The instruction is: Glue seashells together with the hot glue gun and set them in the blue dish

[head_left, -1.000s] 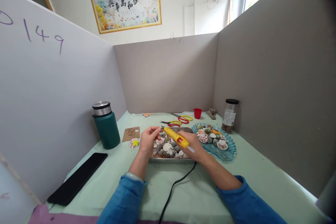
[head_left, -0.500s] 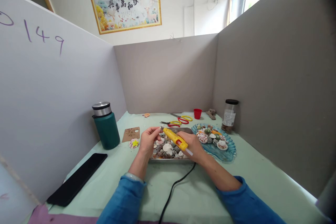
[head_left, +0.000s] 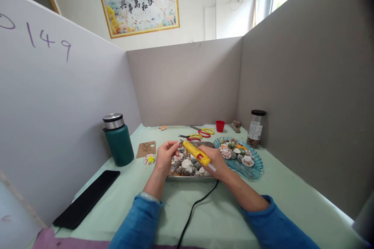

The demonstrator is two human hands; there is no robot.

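Observation:
My right hand [head_left: 214,162] grips a yellow glue gun [head_left: 196,153] whose nozzle points left at my left hand [head_left: 165,155]. My left hand pinches a small shell at its fingertips, right at the nozzle tip. Both hands hover over a metal tray [head_left: 187,177] filled with several small shells. The gun's black cord [head_left: 194,206] trails toward me across the table.
A blue glass dish of painted shells [head_left: 253,168] lies right of the tray. Two scissors [head_left: 198,134], a red cup [head_left: 220,126] and a jar [head_left: 256,127] stand behind. A green flask [head_left: 118,139], a cardboard piece [head_left: 146,149], a decorated shell [head_left: 149,159] and a black phone [head_left: 86,197] are at left. Partition walls enclose the table.
The glue gun and my right hand shifted very slightly; my left hand keeps its pinch at the nozzle. Otherwise nothing moved.

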